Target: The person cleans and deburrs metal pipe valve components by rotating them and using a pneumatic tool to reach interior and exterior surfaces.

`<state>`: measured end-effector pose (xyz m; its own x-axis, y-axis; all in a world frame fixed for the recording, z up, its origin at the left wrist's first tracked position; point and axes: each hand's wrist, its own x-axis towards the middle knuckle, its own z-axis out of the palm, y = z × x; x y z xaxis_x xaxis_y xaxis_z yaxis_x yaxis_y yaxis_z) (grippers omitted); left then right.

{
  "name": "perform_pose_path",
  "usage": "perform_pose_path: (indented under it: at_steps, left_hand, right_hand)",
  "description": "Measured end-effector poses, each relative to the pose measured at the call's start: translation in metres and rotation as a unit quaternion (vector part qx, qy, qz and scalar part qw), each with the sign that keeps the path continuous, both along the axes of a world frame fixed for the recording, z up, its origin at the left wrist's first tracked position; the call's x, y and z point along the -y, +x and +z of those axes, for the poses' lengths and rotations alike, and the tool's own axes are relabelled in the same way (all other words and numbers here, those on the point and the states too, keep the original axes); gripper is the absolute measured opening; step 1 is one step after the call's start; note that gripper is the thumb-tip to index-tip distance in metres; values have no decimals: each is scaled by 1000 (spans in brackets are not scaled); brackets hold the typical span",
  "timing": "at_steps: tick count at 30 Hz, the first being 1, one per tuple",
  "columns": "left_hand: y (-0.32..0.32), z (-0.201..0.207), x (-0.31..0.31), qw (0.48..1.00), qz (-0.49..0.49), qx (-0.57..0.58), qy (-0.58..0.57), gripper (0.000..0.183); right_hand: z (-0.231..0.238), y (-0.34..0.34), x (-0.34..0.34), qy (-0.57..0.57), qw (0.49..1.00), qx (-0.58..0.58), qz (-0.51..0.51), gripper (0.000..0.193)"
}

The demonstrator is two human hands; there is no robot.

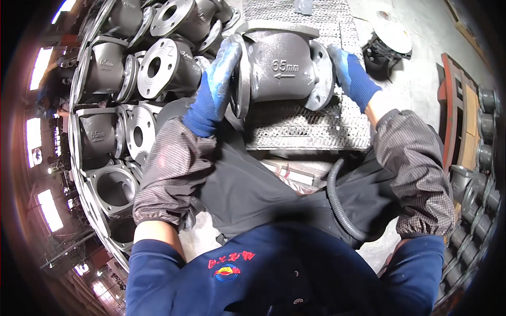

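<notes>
A grey cast-metal valve body (279,66) lies sideways in front of me, with a round flange at each end, a square-edged flange on its far side and raised lettering with an arrow. My left hand (220,71), in a blue glove, presses against the outside of its left flange. On the opposite end, my right hand (348,71), also gloved in blue, grips the right flange, its fingers partly hidden behind the rim. Underneath is a bench top covered with a patterned, ribbed metal sheet (305,129); I cannot tell whether the casting touches it.
Several similar valve bodies (108,68) are stacked close on my left. Beyond the bench to the right stands a dark stool-like object with a round pale top (391,34). A grey corrugated hose (337,203) curves beside my right leg. More castings (474,210) line the far right, near a reddish frame (452,105).
</notes>
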<state>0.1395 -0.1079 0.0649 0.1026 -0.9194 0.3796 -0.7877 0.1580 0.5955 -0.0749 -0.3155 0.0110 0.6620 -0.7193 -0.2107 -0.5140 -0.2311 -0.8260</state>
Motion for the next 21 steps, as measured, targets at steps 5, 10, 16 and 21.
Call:
perform_pose_path:
  at_steps: [5, 10, 16, 21]
  left_hand:
    - [11, -20, -2, 993, 104, 23, -44, 28]
    - [-6, -5, 8, 946, 171, -274, 26, 40]
    - [-18, 14, 21, 797, 271, -535, 62, 43]
    - [-5, 1, 23, 747, 228, -624, 5, 41]
  right_hand:
    - [18, 15, -23, 188, 975, 48, -111, 47]
    - [-9, 24, -5, 177, 975, 77, -113, 55]
    - [6, 29, -15, 276, 939, 185, -84, 51]
    - [22, 34, -31, 418, 875, 220, -110, 56]
